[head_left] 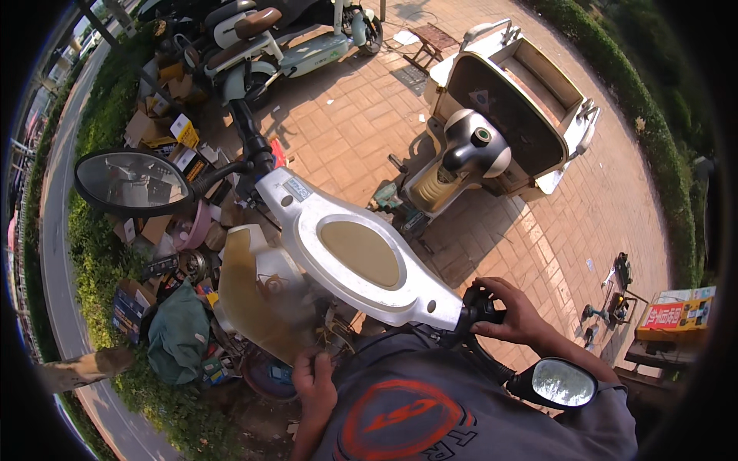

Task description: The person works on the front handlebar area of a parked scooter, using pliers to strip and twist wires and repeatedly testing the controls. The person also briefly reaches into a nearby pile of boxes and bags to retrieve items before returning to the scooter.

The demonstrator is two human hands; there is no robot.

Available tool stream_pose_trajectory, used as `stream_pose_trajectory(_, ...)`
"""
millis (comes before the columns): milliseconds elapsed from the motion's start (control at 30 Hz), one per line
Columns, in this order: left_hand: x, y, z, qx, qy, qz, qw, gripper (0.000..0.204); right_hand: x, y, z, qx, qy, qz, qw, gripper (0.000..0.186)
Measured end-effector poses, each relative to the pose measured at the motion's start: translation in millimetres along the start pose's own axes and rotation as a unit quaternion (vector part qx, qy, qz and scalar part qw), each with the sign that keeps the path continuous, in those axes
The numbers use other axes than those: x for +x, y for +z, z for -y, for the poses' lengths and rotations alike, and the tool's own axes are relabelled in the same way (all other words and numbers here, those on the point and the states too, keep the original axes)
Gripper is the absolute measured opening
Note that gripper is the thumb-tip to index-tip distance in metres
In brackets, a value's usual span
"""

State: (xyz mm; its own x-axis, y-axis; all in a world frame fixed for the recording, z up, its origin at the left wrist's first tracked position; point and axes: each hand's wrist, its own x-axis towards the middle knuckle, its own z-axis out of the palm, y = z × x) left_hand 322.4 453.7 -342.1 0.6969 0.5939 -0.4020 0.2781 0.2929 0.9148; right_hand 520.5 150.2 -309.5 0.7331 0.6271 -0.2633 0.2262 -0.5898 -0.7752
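An electric scooter's silver handlebar cover [361,265] with a beige oval inset slants across the middle of the view. Curled around the black grip [484,310] at its right end is my right hand [511,311], thumb below and fingers above. My left hand [315,384] is closed at the lower corner of a beige and white scooter front panel [250,288], thumb and fingers pressed together at its edge. Part of that panel is smeared by motion. Black mirrors stick out on both sides, the left mirror [134,180] and the right mirror [565,383].
Cardboard boxes [146,127], a green cloth [181,330] and mixed parts lie piled beside the hedge [96,253] on the left. A cargo tricycle [500,107] stands ahead on brick paving. Parked scooters [284,58] are at far left; tools [615,300] lie at right near a box [676,315].
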Motion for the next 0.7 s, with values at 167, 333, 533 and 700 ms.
stream_pose_trajectory(167, 0.6, -0.2, 1.6, -0.01, 0.002, 0.003, 1.0, 0.015, -3.0, 2.6, 3.5, -0.054, -0.016, -0.032, 0.998, 0.084)
stream_pose_trajectory(333, 4.6, -2.9, 3.4, 0.001, 0.013, 0.019, 1.0, 0.014, -1.7, -2.5, 10.0, -0.098, 0.003, -0.007, 0.995, 0.085)
stream_pose_trajectory(533, 10.5, 1.1, -5.3, 0.014, 0.038, 0.024, 0.999, 0.013, 0.0, 3.0, 6.8, -0.051, -0.005, -0.045, 0.998, 0.082)
stream_pose_trajectory(700, 12.8, 2.8, -2.8, 0.031, 0.035, 0.013, 0.999, 0.011, 2.3, -3.8, 6.3, -0.09, 0.003, -0.01, 0.996, 0.082)
